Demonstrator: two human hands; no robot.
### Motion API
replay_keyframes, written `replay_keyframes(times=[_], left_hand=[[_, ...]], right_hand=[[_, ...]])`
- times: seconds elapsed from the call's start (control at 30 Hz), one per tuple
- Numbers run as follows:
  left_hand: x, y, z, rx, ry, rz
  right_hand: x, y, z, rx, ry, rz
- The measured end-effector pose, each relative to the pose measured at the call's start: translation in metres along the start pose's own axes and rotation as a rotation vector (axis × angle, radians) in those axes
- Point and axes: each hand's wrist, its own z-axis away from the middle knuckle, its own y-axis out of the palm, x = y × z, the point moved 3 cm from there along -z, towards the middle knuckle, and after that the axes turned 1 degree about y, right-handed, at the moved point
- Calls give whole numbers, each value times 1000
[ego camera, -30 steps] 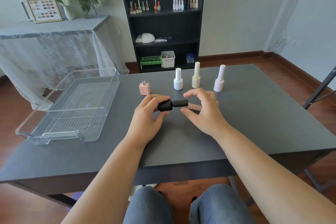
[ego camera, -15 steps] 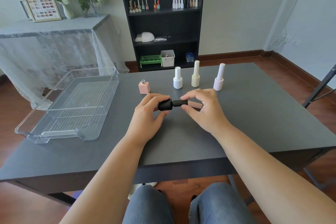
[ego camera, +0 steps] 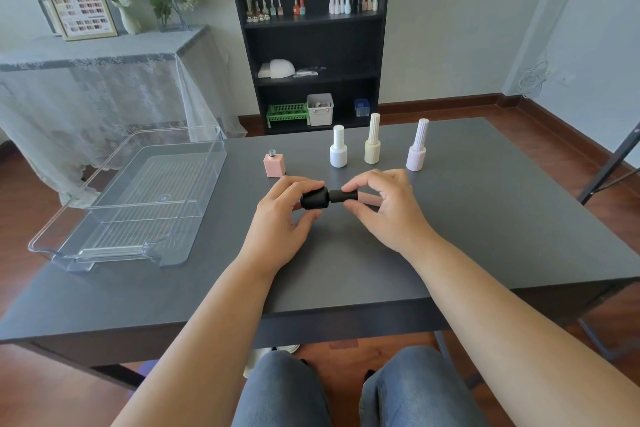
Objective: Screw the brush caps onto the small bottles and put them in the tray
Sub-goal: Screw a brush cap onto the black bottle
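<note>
A small black bottle (ego camera: pixel 314 198) lies sideways above the grey table (ego camera: pixel 467 218), held by my left hand (ego camera: pixel 284 218). Its black brush cap (ego camera: pixel 343 196) points right, pinched between thumb and fingers of my right hand (ego camera: pixel 388 208). A pink cap (ego camera: pixel 370 199) lies on the table partly behind my right fingers. An uncapped pink square bottle (ego camera: pixel 274 165) stands behind my left hand. Behind my hands stand capped white (ego camera: pixel 338 151), yellow (ego camera: pixel 372 143) and lilac (ego camera: pixel 417 149) bottles. The clear tray (ego camera: pixel 104 191) sits at the left with nothing in it.
A black shelf unit (ego camera: pixel 311 45) with more small bottles and boxes stands against the far wall. A lace-covered side table (ego camera: pixel 86 80) with flowers and a framed chart is at the back left. A dark metal stand leg (ego camera: pixel 609 166) rises at the right edge.
My right fingers have closed onto the black cap, which they hovered around a second ago. The left hand keeps hold of the bottle in the same place.
</note>
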Motion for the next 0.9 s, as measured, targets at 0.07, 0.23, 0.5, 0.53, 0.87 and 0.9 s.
replay_keyframes(times=[0.07,0.23,0.5,0.53,0.87,0.9], left_hand=[[0,0,0,-6,4,0],[0,0,-1,-10,5,9],[-2,1,0,-2,31,-6],[-3,1,0,-3,37,-8],[-2,1,0,-9,40,-13],[-3,1,0,-10,43,-13]], right_hand=[[-2,1,-1,-4,60,-7],[4,-2,-2,-34,-64,92],[-2,3,-4,30,63,-72],[-2,3,-4,22,61,-60],[5,1,-3,23,-97,24],[6,2,-3,11,-99,27]])
